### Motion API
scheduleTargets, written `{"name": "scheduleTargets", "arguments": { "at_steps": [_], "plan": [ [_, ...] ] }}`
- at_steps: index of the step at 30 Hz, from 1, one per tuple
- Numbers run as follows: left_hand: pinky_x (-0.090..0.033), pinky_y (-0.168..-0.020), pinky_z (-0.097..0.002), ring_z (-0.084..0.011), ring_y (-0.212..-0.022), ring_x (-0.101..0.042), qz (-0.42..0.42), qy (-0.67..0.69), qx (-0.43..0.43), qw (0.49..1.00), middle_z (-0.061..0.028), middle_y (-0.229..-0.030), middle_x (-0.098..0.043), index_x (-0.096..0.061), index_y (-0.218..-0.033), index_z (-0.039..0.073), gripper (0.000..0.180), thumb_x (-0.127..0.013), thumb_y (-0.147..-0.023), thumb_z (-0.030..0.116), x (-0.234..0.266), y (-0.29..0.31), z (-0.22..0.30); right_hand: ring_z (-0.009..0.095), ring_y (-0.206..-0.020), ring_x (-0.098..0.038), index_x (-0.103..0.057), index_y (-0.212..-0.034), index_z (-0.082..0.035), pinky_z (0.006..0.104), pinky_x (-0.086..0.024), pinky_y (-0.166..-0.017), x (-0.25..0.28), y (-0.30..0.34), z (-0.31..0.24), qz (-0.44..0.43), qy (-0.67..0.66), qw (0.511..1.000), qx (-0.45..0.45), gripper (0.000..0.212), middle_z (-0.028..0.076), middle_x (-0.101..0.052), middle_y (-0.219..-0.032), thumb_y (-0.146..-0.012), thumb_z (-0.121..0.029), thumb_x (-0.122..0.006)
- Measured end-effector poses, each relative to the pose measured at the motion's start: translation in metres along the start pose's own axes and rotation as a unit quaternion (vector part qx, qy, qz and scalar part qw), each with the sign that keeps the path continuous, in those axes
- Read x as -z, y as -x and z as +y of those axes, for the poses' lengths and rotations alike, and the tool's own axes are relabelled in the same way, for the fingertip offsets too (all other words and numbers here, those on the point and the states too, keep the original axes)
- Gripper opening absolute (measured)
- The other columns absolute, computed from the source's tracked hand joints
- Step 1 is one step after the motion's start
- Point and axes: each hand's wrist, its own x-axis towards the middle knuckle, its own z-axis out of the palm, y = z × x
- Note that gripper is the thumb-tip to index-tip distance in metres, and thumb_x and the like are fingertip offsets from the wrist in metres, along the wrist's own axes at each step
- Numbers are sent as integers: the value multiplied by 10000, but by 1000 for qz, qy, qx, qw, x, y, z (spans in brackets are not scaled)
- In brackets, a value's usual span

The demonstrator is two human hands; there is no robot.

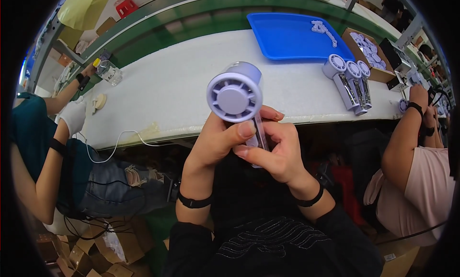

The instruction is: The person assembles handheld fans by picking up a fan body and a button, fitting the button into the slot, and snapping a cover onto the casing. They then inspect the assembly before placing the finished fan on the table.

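A lavender handheld fan (235,97) is held up in front of me, its round vented head toward me and its handle pointing down. My left hand (218,140) wraps the neck and handle from the left, thumb laid across the front. From the right, my right hand (280,150) grips the handle, with its thumb on the lower part. Fingers cover much of the handle, where a dark strip shows. Several similar fans (352,83) with dark insides showing in their handles lie side by side on the white bench (177,80) to the right.
A blue tray (297,42) with small pale parts (326,33) lies at the back right. Beside it stands a cardboard box (371,54) of lavender pieces. A clear bottle (110,73) and a white cable (117,138) are left. Co-workers sit on both sides, one with a gloved hand (73,115).
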Motion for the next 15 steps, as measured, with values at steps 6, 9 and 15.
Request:
{"name": "scheduleTargets", "arguments": {
  "at_steps": [6,9,15],
  "plan": [
    [-608,-894,-375,-237,-1016,-761,-64,9,-118,991,-194,-1093,-794,-750,-1147,-70,377,-793,-897,209,34,-4,-14,109,-775,-696,-792,-1021,44,258,-522,-710,6,-17,-9,-80,198,976,39,340,56,-759,-853,-850,-229,-900],
    [-603,-864,-365,-234,-988,-758,35,-11,-59,998,-188,-1061,-794,-760,-1091,-63,350,-775,-915,239,68,6,4,121,-741,-708,-794,-1005,20,262,-535,-694,42,-44,-26,-85,175,981,-23,369,52,-766,-846,-910,-326,-878],
    [-563,-787,-298,-197,-910,-743,277,-322,119,897,-170,-978,-793,-753,-1082,-94,509,-821,-890,372,129,-5,47,222,-876,-758,-770,-1169,-12,348,-586,-751,186,-230,-22,284,289,911,-79,527,127,-785,-979,-987,-506,-732]
  ]
}}
